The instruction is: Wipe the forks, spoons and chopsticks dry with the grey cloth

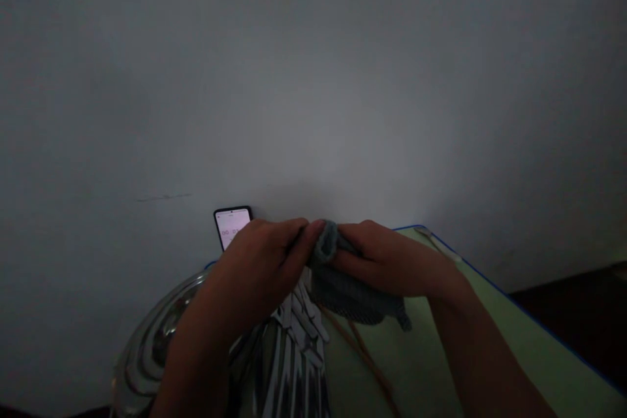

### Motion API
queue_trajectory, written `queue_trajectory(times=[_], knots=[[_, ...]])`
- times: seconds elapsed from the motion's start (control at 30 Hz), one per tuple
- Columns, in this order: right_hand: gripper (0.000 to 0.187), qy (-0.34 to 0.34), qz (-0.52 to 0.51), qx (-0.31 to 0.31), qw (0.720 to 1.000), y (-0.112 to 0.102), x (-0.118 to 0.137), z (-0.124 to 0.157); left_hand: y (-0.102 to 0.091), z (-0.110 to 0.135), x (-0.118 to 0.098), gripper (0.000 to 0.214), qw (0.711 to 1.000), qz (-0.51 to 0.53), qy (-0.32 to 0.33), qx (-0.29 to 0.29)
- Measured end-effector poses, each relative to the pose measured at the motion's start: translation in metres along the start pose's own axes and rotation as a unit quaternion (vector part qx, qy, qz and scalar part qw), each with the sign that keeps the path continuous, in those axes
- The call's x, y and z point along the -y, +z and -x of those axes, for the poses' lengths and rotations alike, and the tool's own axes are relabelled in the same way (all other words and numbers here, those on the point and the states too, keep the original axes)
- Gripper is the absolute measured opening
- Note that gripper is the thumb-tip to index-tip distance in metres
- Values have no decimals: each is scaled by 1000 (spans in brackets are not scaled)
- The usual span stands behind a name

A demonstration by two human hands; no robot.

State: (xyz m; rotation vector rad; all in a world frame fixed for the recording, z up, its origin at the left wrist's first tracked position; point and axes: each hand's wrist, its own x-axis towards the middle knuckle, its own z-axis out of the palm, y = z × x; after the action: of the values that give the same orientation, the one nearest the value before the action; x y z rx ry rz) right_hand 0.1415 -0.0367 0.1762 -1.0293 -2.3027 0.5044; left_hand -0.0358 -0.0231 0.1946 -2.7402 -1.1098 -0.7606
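Observation:
Both of my hands grip a small grey knitted cloth (343, 290) over the far part of a pale green table (514, 353). My left hand (264, 261) pinches the cloth's upper left edge with closed fingers. Fingers of my right hand (386, 261) are curled round its top from the right. The cloth hangs down below both hands, its lower corner resting on the table.
A phone (233, 225) with a lit screen leans against the grey wall behind my left hand. A shiny metal bowl (151, 346) sits at the left. Black-and-white striped fabric (294, 353) and a thin brown cord (367, 359) lie below the hands. The table's blue edge (539, 323) runs along the right.

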Motion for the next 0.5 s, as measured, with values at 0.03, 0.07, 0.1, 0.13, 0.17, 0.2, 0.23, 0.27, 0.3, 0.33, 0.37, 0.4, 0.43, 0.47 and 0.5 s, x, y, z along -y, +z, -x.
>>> queue_trajectory(times=[0.03,0.07,0.1,0.13,0.17,0.2,0.23,0.27,0.3,0.33,0.37,0.4,0.43,0.47,0.5], knots=[[20,-6,0,11,1000,0,-2,-1,0,1,0,41,1000,2,0,12],[20,-9,1,20,1000,0,-4,-1,-1,1,1,40,1000,2,-1,20],[20,-8,2,25,1000,0,-5,-1,-1,1,2,40,1000,1,-3,24],[21,-5,1,29,1000,-1,-6,-1,-2,1,4,39,1000,-2,-6,22],[22,-3,-2,34,999,-2,-7,0,-2,1,7,39,1000,-5,-9,14],[23,-2,-8,39,999,-3,-7,1,-3,1,10,38,1000,-6,-12,5],[25,-2,-15,44,999,-5,-7,2,-4,2,13,37,1000,-2,-15,-3],[26,-3,-24,49,999,-7,-8,4,-4,3,16,36,1000,7,-17,-8],[26,-3,-32,51,998,-9,-9,6,-5,4,19,35,1000,18,-18,-12],[27,0,-35,50,998,-11,-10,8,-6,5,22,33,999,31,-21,-19],[27,7,-35,45,998,-13,-11,11,-7,7,25,31,998,42,-24,-28],[27,18,-33,40,999,-15,-11,14,-8,8,27,30,997,52,-28,-40],[27,28,-31,35,999,-17,-12,16,-8,10,28,29,996,61,-31,-49],[27,38,-30,32,998,-18,-13,19,-8,11,28,29,995,71,-34,-53],[27,46,-32,30,998,-19,-13,21,-8,12,27,28,994,82,-36,-54]])
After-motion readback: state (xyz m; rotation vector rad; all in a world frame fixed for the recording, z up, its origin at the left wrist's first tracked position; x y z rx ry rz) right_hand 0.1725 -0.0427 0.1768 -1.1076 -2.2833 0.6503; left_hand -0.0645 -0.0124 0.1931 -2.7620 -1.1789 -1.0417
